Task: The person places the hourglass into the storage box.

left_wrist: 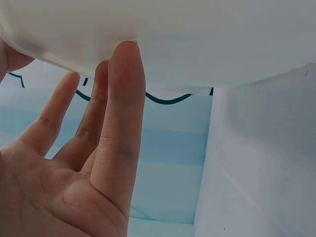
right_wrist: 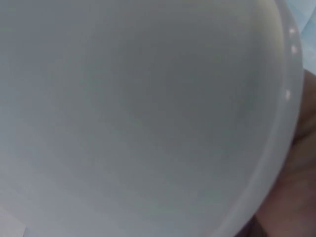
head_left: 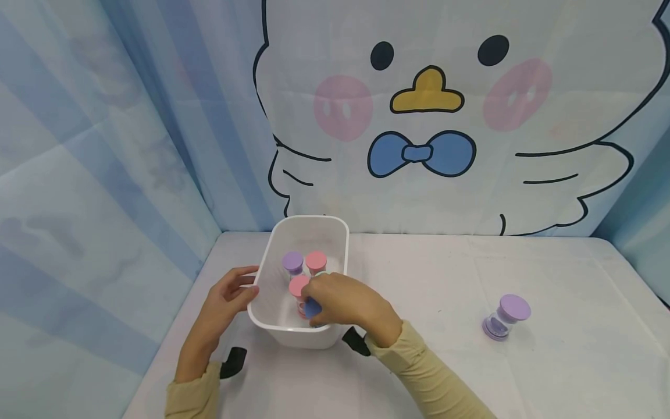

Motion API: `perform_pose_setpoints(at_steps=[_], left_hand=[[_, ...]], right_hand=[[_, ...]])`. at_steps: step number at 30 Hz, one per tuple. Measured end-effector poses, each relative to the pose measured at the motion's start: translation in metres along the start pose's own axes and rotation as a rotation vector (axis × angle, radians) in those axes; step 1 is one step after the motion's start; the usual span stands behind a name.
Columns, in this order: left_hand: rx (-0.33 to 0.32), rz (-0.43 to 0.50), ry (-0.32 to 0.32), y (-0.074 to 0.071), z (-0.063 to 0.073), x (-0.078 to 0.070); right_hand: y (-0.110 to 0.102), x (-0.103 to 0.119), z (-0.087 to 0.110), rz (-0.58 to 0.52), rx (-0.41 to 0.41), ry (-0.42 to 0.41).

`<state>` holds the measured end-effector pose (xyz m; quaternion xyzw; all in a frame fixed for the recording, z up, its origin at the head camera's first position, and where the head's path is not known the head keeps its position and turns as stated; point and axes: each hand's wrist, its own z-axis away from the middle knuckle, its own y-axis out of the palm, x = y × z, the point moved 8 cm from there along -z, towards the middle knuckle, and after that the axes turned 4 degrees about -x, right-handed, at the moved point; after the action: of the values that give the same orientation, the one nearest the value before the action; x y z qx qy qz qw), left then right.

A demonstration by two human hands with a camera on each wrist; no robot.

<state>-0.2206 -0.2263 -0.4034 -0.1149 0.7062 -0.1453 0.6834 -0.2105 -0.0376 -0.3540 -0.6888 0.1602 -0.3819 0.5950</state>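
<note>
A white plastic bin stands near the left end of the table. My left hand rests against its left side with the fingers fairly straight; the left wrist view shows those fingers touching the bin's outer wall. Inside the bin, my right hand grips a blue-ended hourglass, mostly hidden by the fingers. Around it are a purple hourglass and two pink hourglasses, one farther back and one nearer. A pale green edge shows just behind the right hand.
Another purple hourglass stands on the white table, well to the right of the bin. Black straps show at both wrists. A patterned curtain hangs right behind the table's back edge, and another closes the left side.
</note>
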Motion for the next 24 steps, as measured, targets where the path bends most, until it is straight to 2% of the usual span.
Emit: perform_pose_setpoints(at_steps=[11, 18, 24], left_hand=[[-0.001, -0.005, -0.009, 0.0001, 0.0002, -0.0008], [0.002, -0.001, -0.002, 0.0007, 0.0001, -0.0017], [-0.001, 0.000, -0.005, -0.0004, 0.0002, -0.0010]], right_hand=[[0.0002, 0.0023, 0.0004, 0.002, 0.002, -0.007], [0.0000, 0.0036, 0.0021, 0.033, 0.018, 0.004], [-0.0018, 0.0071, 0.0042, 0.070, 0.019, -0.020]])
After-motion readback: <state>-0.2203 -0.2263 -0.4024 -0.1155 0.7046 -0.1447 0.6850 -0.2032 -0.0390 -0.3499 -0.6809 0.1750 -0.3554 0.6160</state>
